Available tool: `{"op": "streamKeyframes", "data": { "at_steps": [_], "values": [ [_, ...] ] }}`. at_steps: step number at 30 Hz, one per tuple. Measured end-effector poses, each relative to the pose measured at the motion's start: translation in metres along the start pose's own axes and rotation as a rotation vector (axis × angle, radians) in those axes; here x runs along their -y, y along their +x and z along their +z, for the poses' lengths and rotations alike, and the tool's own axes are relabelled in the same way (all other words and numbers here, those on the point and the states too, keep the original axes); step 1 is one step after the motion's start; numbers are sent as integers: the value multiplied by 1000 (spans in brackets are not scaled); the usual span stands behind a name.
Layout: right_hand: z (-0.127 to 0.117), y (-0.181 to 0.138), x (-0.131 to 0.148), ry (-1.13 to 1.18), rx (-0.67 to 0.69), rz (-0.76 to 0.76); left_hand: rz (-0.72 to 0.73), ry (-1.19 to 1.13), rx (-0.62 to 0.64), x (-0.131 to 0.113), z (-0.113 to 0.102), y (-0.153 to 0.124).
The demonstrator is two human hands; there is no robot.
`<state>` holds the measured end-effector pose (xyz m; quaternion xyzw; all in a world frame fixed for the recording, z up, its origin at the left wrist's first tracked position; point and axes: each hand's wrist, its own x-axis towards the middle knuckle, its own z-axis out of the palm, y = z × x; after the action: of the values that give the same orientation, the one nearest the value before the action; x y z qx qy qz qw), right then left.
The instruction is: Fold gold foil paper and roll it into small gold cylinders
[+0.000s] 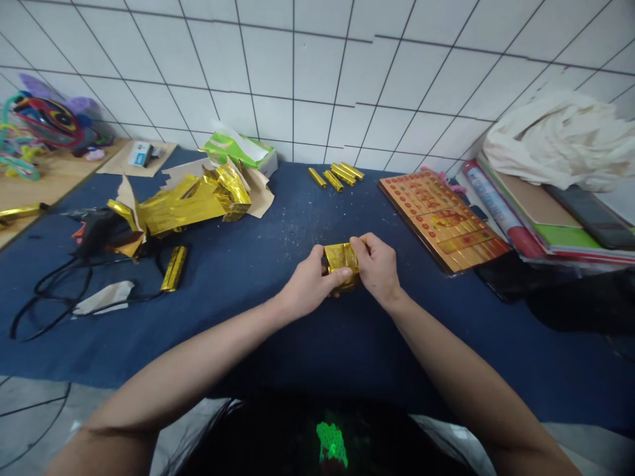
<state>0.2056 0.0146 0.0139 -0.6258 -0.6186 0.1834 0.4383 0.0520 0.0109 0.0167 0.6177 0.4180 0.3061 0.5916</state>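
A: Where's the shiny, creased gold foil piece (339, 254)?

B: Between the two hands, over the dark-blue cloth-covered worktop (248, 264). Whether it rests on the cloth, I can't tell.

A: How far along does it look?

B: Partway, I'd judge. Its upper part shows as a flat panel and the lower part is bunched, so its shape seems unsettled. The slim gold foil tubes (343, 174) near the wall look already formed.

A: And the fingers?

B: The left hand (312, 277) lays its thumb across the front, pressing the foil against fingers mostly hidden behind. The right hand (376, 264) pinches the opposite edge between thumb and forefinger, the others curled in. Neither is spread.

A: Farther out?

B: To the right, a flat orange-and-gold printed pack (444, 218); to the left, a stubby gold foil cylinder (174, 269), then torn gold wrapping (183, 208) beside a green-and-white tissue box (235, 152).
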Motion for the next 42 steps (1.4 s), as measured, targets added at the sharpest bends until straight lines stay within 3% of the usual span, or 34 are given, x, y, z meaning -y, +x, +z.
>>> {"op": "streamKeyframes", "data": {
  "at_steps": [5, 12, 19, 22, 25, 28, 31, 33, 35, 38, 40, 42],
  "values": [
    [6, -6, 6, -17, -41, 41, 35, 104, -155, 2, 9, -9],
    [7, -7, 9, 37, -53, 37, 47, -42, -191, 8, 11, -5],
    [7, -4, 4, 75, -33, 66, 139, 171, -312, 9, 8, -2],
    [6, -3, 2, 44, -23, 54, 125, 97, -302, 8, 7, -5],
    [5, -2, 1, 74, 41, 39, 167, 75, -275, 8, 7, -7],
    [3, 2, 0, 156, 219, 35, 281, 136, -230, 4, 6, -6],
    [-4, 9, -2, 159, 399, 13, 285, 222, -52, -7, -2, -4],
    [-8, 14, -4, 99, 482, -30, 202, 391, 138, -17, -10, -5],
    [-7, 17, -6, 16, 558, -89, 177, 650, 154, -26, -16, -9],
    [2, 21, -6, -172, 671, -223, 376, 1022, 43, -29, -18, -22],
    [10, 22, -2, -309, 726, -332, 556, 1108, 145, -23, -14, -32],
    [17, 20, 3, -413, 758, -437, 638, 1137, 245, -13, -8, -40]
  ]
}}
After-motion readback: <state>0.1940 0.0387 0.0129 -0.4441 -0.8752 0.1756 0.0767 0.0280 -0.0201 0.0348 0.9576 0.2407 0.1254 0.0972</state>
